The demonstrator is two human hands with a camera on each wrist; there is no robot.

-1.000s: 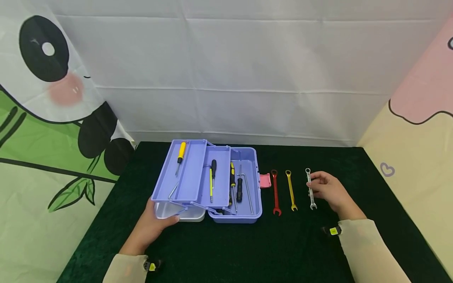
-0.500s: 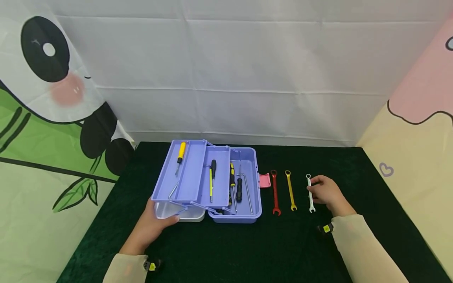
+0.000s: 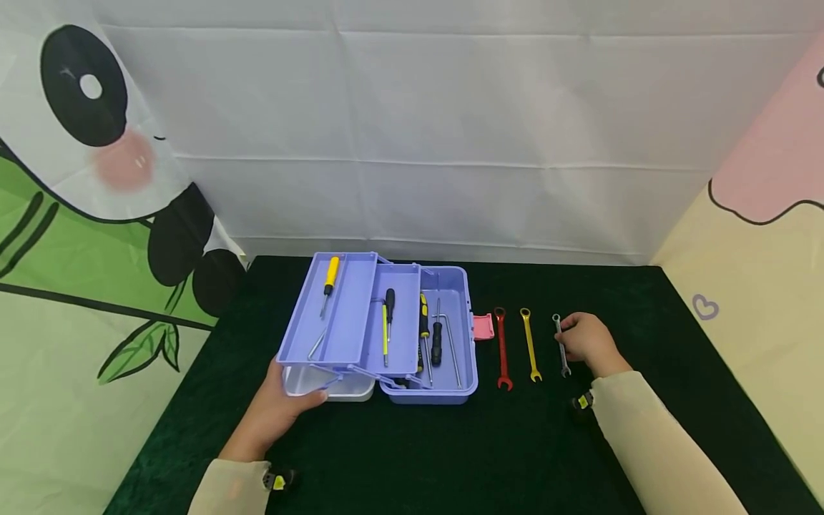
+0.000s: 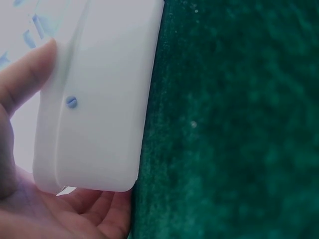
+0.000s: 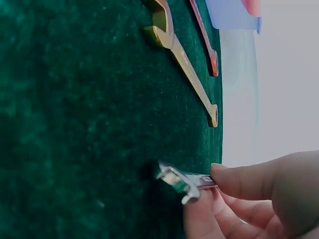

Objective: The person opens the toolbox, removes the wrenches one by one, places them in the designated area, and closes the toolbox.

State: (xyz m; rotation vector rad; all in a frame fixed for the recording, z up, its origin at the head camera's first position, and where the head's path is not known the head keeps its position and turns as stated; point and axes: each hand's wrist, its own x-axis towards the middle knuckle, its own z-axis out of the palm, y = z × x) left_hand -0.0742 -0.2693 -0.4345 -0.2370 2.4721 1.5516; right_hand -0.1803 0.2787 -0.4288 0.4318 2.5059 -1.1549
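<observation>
A: What is shown in the head view?

B: A purple toolbox (image 3: pixel 412 336) is seen fanned open on the dark green cloth (image 3: pixel 450 458). Its white lid (image 3: pixel 325 384) is cupped by the left hand (image 3: pixel 283 408), probably to steady the box. Three wrenches are laid in a row beside it: a red wrench (image 3: pixel 501 349), a yellow wrench (image 3: pixel 529 343) and a silver wrench (image 3: pixel 561 345), the last pinched at its shaft by the right hand (image 3: pixel 586 342). Four screwdrivers and two hex keys can be counted in the trays.

A: And at the left wrist?

B: The lid's corner (image 4: pixel 94 104) is wrapped by thumb and fingers (image 4: pixel 99 209), flat on the cloth.

A: The right wrist?

B: The silver wrench (image 5: pixel 182 180) is nipped between thumb and fingertips (image 5: pixel 239 181), one end tilted off the cloth, seemingly for lifting.
</observation>
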